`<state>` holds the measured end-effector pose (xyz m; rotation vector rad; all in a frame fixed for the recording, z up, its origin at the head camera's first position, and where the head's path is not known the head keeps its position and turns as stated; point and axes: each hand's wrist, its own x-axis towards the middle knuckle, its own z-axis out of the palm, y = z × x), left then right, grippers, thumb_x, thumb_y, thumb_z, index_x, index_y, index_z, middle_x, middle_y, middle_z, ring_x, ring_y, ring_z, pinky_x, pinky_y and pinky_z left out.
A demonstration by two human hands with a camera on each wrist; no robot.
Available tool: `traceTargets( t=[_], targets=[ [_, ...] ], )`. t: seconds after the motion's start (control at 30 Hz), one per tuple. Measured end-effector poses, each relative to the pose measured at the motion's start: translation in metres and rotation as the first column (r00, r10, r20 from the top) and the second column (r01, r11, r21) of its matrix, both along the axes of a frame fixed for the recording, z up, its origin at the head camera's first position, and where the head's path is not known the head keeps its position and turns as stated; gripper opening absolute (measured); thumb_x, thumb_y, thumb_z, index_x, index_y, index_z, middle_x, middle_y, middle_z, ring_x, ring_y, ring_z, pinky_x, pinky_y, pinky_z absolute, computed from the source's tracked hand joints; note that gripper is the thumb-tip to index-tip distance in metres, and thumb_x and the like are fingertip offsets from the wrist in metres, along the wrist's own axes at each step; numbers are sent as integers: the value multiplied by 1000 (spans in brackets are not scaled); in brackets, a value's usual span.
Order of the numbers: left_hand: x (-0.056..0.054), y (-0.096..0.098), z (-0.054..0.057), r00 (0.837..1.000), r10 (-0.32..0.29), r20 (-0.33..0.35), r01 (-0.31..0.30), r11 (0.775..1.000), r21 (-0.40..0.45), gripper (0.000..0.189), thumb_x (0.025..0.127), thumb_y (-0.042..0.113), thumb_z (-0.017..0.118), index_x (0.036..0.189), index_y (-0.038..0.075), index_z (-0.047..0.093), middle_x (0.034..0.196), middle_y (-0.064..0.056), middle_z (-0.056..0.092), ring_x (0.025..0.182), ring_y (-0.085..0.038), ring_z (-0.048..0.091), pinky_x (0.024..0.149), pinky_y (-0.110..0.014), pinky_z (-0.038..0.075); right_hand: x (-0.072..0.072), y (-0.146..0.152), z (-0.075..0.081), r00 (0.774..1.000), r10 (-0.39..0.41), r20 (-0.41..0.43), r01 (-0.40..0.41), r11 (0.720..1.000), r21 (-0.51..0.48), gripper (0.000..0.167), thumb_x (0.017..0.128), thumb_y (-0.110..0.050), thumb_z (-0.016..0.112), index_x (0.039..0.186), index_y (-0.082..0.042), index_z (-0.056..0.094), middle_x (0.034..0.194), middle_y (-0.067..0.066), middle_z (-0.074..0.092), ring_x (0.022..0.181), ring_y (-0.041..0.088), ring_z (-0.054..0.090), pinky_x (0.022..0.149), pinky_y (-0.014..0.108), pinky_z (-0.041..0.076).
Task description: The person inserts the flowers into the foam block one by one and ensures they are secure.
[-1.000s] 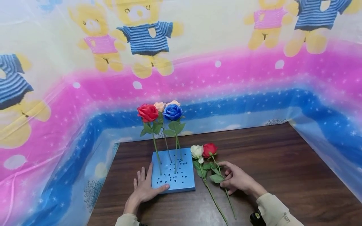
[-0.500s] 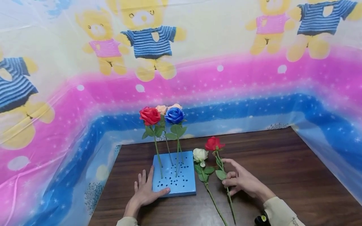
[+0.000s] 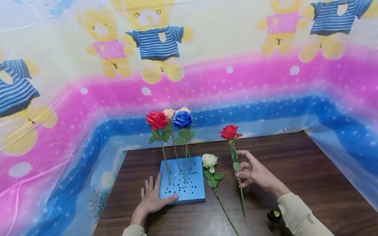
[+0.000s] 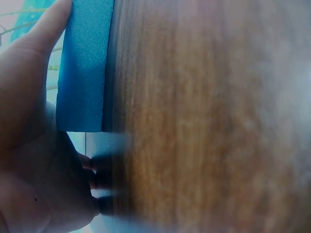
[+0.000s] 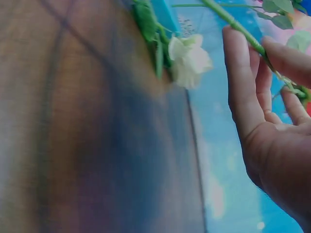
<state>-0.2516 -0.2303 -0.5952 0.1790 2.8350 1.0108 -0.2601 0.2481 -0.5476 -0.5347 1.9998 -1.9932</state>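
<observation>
My right hand [image 3: 255,172] pinches the stem of a red rose [image 3: 231,132] between thumb and fingers, its bloom tipped up and away from me. In the right wrist view the green stem [image 5: 235,23] crosses the fingertips. My left hand [image 3: 153,195] lies spread at the left front corner of a blue foam block [image 3: 195,193], thumb over its front edge, fingers along its left side. The left wrist view shows the block's side [image 4: 82,73] against the thumb. Standing in the block are another red rose [image 3: 157,120], a blue rose [image 3: 182,119] and pale peach roses [image 3: 168,113] behind.
A white rose [image 3: 209,161] lies on the dark wooden table [image 3: 295,170], between the block and my right hand. Small holes dot the block's top. A black object [image 3: 274,215] is by my right sleeve. A bear-printed cloth [image 3: 206,88] hangs behind the table.
The red rose in my right hand has come up off the table beside the white rose, moving right and away and tilting more upright. My left hand stays at the block.
</observation>
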Motion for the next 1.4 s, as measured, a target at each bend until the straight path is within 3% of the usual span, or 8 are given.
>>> traceTargets(
  t=[0.13,0.4,0.53,0.77,1.03,1.2,1.3,1.4],
  targets=[
    [0,-1,-2,1000,-4,12,4,1000,-21,138,85,86,75,181,18,3,180,-38,-9,165,-60,-16,124,-85,-10,-7,-4,16,998,-10,-69,9,1000,-11,81,106,4,72,166,-22,25,102,22,66,91,32,77,73,68,66],
    [0,-2,-2,1000,-10,10,10,1000,-10,137,86,83,77,182,19,3,181,-36,-7,166,-59,-16,125,-83,-10,-18,-24,38,978,-53,-201,53,999,-2,77,107,8,66,165,-25,26,106,32,64,97,34,79,72,70,64],
    [0,-3,-4,999,-9,34,10,1000,-19,137,86,85,75,182,21,0,182,-35,-9,166,-57,-18,126,-83,-10,-20,-35,41,974,-53,-221,49,998,-25,77,107,9,67,164,-25,27,111,35,64,96,36,79,72,71,63],
    [9,3,12,1000,-8,11,8,1000,20,137,85,77,82,181,15,7,179,-41,-4,165,-62,-15,124,-84,-12,-26,-53,44,961,-61,-269,46,997,-62,82,105,9,69,166,-27,28,112,32,66,93,38,79,71,71,64],
    [9,3,24,999,-6,46,8,999,-40,133,89,75,80,181,15,6,181,-36,-4,167,-58,-12,129,-80,-6,-31,-84,39,936,-82,-343,61,996,-72,84,104,8,71,168,-24,26,109,25,63,95,36,75,68,63,66],
    [9,2,19,1000,-11,-14,11,1000,-2,135,86,77,81,181,14,8,180,-39,-3,166,-61,-13,126,-82,-11,-36,-106,34,926,-89,-368,63,995,-82,83,105,8,71,167,-25,27,107,24,61,94,43,71,70,65,66],
    [7,1,14,1000,-10,-3,10,1000,-14,135,86,78,80,181,16,6,181,-38,-5,166,-59,-14,126,-81,-12,-39,-119,31,921,-102,-377,76,994,-83,82,105,9,69,167,-24,26,106,22,60,93,47,69,71,64,66],
    [0,-3,1,1000,-5,28,6,999,-41,138,86,83,78,181,19,2,182,-33,-9,167,-55,-18,128,-79,-12,-40,-131,30,919,-111,-377,87,993,-80,82,105,10,68,167,-22,25,107,23,60,95,51,69,72,60,67]
  ],
)
